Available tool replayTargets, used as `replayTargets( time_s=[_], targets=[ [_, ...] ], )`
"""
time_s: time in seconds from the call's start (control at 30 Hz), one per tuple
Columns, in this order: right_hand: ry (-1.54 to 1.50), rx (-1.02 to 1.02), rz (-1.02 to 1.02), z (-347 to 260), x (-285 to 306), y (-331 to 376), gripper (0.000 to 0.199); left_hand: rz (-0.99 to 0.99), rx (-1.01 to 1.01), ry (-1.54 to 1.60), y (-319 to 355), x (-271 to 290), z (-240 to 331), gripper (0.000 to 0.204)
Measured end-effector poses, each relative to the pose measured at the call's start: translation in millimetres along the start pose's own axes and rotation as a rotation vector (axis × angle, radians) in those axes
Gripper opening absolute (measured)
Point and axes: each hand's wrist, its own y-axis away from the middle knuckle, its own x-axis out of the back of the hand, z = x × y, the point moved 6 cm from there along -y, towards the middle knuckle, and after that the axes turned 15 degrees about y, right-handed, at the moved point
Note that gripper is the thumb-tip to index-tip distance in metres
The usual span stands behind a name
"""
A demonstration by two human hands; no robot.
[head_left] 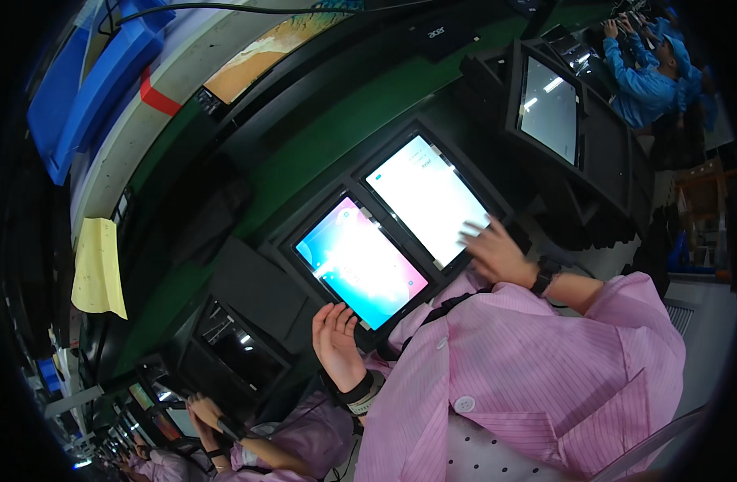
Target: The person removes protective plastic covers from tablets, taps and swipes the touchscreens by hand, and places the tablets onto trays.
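Head view: your right hand (497,253), fingers spread, taps the white tablet (427,198); left hand (335,337) open, steadying the blue tablet (359,262).

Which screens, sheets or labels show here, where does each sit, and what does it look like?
Lit tablet: in a black cradle by the left hand, rectangular, pink-to-cyan.
White-screen tablet: next cradle, under the right hand, mostly white.
Dark monitor: upper right, black frame, reflecting ceiling lights.
Yellow paper sheet: hanging at left.
Dark screen: lower left, unlit.
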Motion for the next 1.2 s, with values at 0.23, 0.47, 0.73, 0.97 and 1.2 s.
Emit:
replayTargets(
  time_s=[0.23,0.47,0.73,0.97,1.2],
  targets=[
    [-0.148,0.063,-0.04,-13.9,-11.3,-45.2,0.046,-0.026,0.004,-0.027,1.5,3.9,2.4,0.028],
    [-0.015,0.121,0.212,-11.0,-19.6,-138.1,0.046,-0.032,-0.006,0.006,-3.7,-3.2,1.3,0.026],
    [0.191,-0.418,0.306,72.8,-16.7,-163.0,0.037,0.024,-0.042,0.027,2.0,10.5,5.9,0.026],
    [-0.004,-0.326,0.126,83.4,-36.1,-146.7,0.046,-0.008,-0.006,0.009,-3.9,8.7,1.3,0.027],
    [-0.356,-0.449,0.211,76.9,-41.7,-95.0,0.064,0.05,-0.076,-0.131,-5.3,23.5,1.7,0.03]
  ],
)
